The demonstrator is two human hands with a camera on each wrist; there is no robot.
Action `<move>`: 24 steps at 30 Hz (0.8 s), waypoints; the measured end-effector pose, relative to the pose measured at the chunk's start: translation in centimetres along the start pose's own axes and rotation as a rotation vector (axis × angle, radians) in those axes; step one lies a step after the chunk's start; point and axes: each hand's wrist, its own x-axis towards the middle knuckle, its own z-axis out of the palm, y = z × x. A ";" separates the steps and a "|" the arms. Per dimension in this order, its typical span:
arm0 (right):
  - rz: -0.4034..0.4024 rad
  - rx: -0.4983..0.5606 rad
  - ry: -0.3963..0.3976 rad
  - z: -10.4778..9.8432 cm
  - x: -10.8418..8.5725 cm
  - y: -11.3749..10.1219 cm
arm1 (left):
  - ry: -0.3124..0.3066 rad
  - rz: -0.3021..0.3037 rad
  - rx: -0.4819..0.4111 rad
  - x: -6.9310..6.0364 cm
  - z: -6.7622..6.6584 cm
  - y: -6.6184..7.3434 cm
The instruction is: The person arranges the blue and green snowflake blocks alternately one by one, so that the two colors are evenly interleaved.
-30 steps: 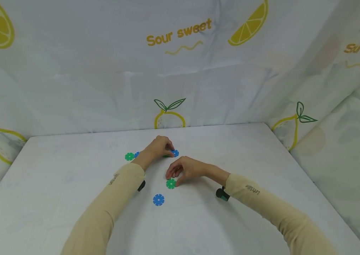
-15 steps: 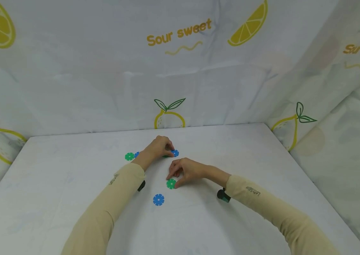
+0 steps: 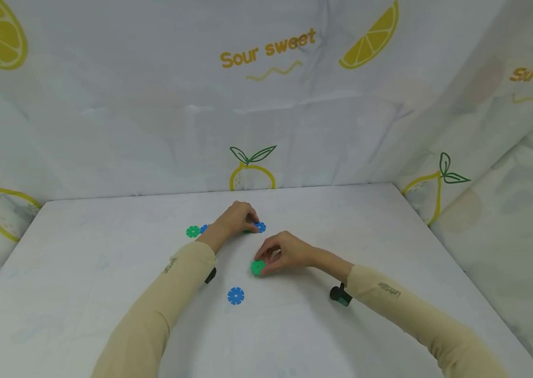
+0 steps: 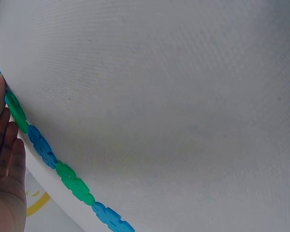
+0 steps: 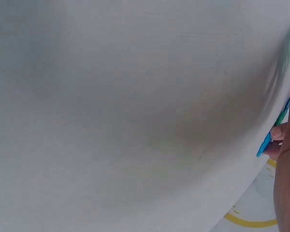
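Observation:
My left hand [image 3: 236, 217] is at the far middle of the table, its thumb and fingers pinching the blue interlocking disc [image 3: 260, 227] at the right end of a row. Green and blue discs alternate along this row; the left wrist view shows a green disc [image 4: 73, 182] and a blue disc [image 4: 41, 146] in it. Part of the row is hidden by the left hand and wrist in the head view. Closer to me, my right hand [image 3: 287, 251] pinches a single green disc [image 3: 257, 268], which looks blurred in the right wrist view.
A loose blue disc [image 3: 235, 296] lies flat on the white table [image 3: 106, 294], nearer to me than the green one. A white curtain [image 3: 153, 105] with lemon prints hangs behind the table. Each wrist carries a small dark camera.
My right thumb and fingers have closed on the green disc, and it has shifted slightly right and away from me. My left hand stays at the row.

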 end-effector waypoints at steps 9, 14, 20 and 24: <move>0.042 0.057 0.052 -1.5 -1.9 0.4 | -0.014 -0.036 -0.023 0.0 -0.1 0.3; 0.081 0.102 0.076 -2.5 -3.2 1.1 | -0.018 -0.044 -0.032 0.0 0.0 0.3; 0.166 0.139 0.176 -3.7 -4.9 1.8 | -0.017 -0.047 -0.032 -0.1 0.0 0.3; 0.197 0.142 0.231 -4.4 -5.7 2.3 | -0.015 -0.038 -0.034 -0.2 0.0 0.2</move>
